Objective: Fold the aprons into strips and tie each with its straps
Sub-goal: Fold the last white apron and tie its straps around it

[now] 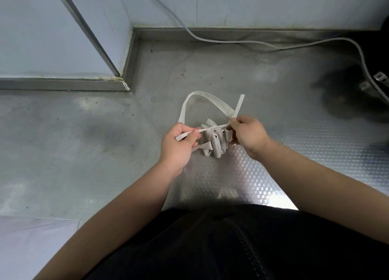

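A white apron (216, 141), folded into a bunched strip, hangs between my hands above the steel table (84, 145). A white strap (207, 97) loops up and away from the bundle, and another length of it wraps across the bundle's top. My left hand (179, 147) pinches one strap end at the bundle's left side. My right hand (248, 135) pinches the strap at the right side, where the loop and a short free end cross. Part of the bundle is hidden behind my right fingers.
A grey cable (210, 38) runs along the back wall and curves to the right. A dark object (370, 73) with metal clips sits at the right edge. A raised steel ledge (63, 83) stands at the back left. A pale sheet (31, 244) lies at the lower left.
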{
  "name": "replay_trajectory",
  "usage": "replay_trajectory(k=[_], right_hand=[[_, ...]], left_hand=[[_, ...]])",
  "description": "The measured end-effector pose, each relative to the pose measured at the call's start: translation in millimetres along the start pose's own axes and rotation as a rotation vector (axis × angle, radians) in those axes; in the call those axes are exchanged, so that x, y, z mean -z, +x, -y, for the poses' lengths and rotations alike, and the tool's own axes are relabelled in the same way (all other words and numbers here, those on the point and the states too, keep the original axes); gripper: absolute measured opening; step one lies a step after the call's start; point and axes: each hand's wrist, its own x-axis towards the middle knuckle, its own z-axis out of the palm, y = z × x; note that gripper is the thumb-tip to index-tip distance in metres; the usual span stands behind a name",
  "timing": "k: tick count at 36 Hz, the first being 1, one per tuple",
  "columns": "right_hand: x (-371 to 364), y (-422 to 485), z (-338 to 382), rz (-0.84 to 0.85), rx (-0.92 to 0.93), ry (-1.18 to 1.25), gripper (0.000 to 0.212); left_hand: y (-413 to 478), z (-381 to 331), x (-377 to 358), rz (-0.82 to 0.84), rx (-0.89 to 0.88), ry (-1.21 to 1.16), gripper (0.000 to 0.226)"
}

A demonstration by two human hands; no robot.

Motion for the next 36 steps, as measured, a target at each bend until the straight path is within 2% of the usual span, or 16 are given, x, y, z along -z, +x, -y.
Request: replay_trajectory(k=[3,7,9,11,14,20,23,25,29,33,36], right_hand=[[1.9,0.1,5.9,0.06,0.011,0.102,0.03],[2.1,-3.7,14.8,0.163,0.014,0.02,0.043],[1.9,-6.8,18.2,0.256,0.012,0.008,0.034],[2.4,-7.9,18.5,0.352,0.047,-0.045,0.016],[5.4,-5.5,15.0,0.375,0.148,-0.199,0.009],[5.6,-7.7,18.8,0.309,0.218,-0.335,0.025],[10.3,-8.6,17.7,0.401,0.105,-0.478,0.03],[13.3,-8.3,15.8,0.443,0.041,-0.475,0.034],[12.4,-5.2,17.0,0.4,0.05,-0.354,0.035],[10.0,-0.3,15.3,0.299,0.166,-0.424,0.032],[8.3,2.0,13.4,0.177,0.233,-0.425,0.04]], left_hand=[[2.1,-5.9,-5.7,0.028,0.058,-0.077,0.019],[5.0,-9.2,-11.0,0.073,0.05,-0.089,0.02],[5.9,-8.5,-13.4,0.053,0.047,-0.1,0.022],[7.6,-8.5,-14.3,0.035,0.054,-0.099,0.021],[9.2,-10.0,-14.3,0.031,0.042,-0.068,0.018],[8.6,-13.2,-15.3,0.052,0.023,-0.069,0.017],[10.0,-13.3,-10.8,0.04,0.03,-0.121,0.018],[10.1,-14.4,-10.2,0.047,0.024,-0.127,0.018],[9.4,-16.6,-12.4,0.084,-0.004,-0.095,0.017],[8.5,-16.9,-12.2,0.12,-0.036,-0.056,0.016],[6.1,-16.4,-14.6,0.162,-0.032,-0.049,0.016]])
